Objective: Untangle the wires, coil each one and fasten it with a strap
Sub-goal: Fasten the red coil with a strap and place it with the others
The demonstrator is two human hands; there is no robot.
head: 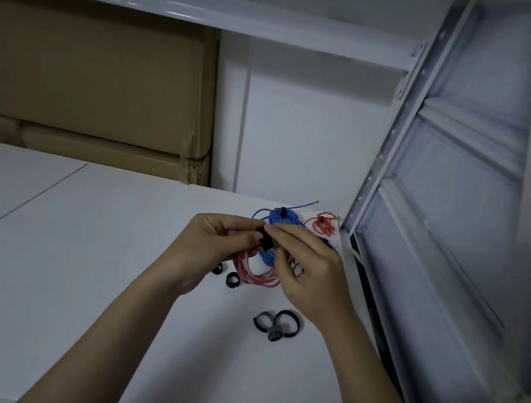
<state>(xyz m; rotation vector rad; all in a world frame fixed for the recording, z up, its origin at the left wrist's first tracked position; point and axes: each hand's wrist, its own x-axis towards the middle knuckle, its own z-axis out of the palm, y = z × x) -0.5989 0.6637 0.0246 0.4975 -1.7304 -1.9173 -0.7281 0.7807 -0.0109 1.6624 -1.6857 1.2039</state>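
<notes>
While only the head view is supplied, it shows both hands raised just above the white tabletop (74, 281). The left hand (219, 242) and the right hand (303, 269) meet at a short black fabric strap (264, 239); each hand's grip is clenched on that strap, fingertips pinching it from either side. The strap sits at the top of a pale red coil of thin wire (256, 273), which hangs below the hands in a loop; whether it touches the tabletop cannot be told. A blue wire portion (267, 255) shows between the hands just under the strap; whether it belongs to the held bundle or lies behind it cannot be told.

Completed work, as judged: a blue wire coil (280, 217) lies beyond the hands with a dark band around it, and a small bright red wire coil (323, 223) lies to its right, near the grey metal shelf frame (406, 149), also with a dark tie. Both appear fastened.

Outstanding, as judged: the strap on the pale red coil is not yet shown closed. Spare looped black straps (276, 322) lie near the front edge, and two smaller black strap rings (232, 280) lie just beside the left wrist. No loose tangled wire is visible on the tabletop, apart from a faint strand at the far left edge, too small to identify.
</notes>
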